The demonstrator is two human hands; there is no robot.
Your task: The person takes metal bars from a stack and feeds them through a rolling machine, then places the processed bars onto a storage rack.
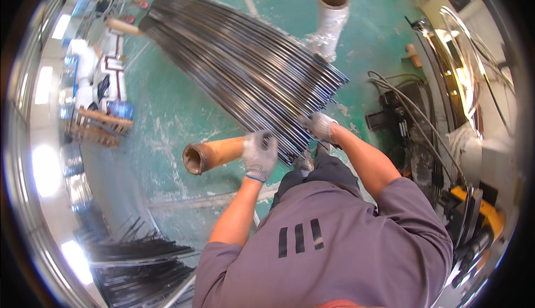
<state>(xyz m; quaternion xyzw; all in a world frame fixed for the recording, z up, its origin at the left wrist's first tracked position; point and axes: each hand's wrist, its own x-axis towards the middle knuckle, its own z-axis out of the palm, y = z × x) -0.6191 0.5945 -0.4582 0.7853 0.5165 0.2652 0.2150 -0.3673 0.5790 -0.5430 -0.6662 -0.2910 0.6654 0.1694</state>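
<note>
A wide layer of long, dark, shiny metal rods (234,57) stretches from near my feet toward the far left, raised on thick tubes. My left hand (260,154), in a pale knitted glove, is at the left edge of the rods by their near ends. Its fingers are curled, and what they hold is hidden. My right hand (321,127), gloved too, has its fingers closed on rods at the near ends, slightly blurred. Beside my left hand, a brown cardboard tube (217,153) sticks out from under the rods.
A plastic-wrapped tube (332,21) sticks out at the far right of the rods. More dark metal lengths (139,269) lie at the lower left. A wooden pallet (100,127) sits at left. Cables (412,102) and a yellow-and-black machine (485,213) are on the right.
</note>
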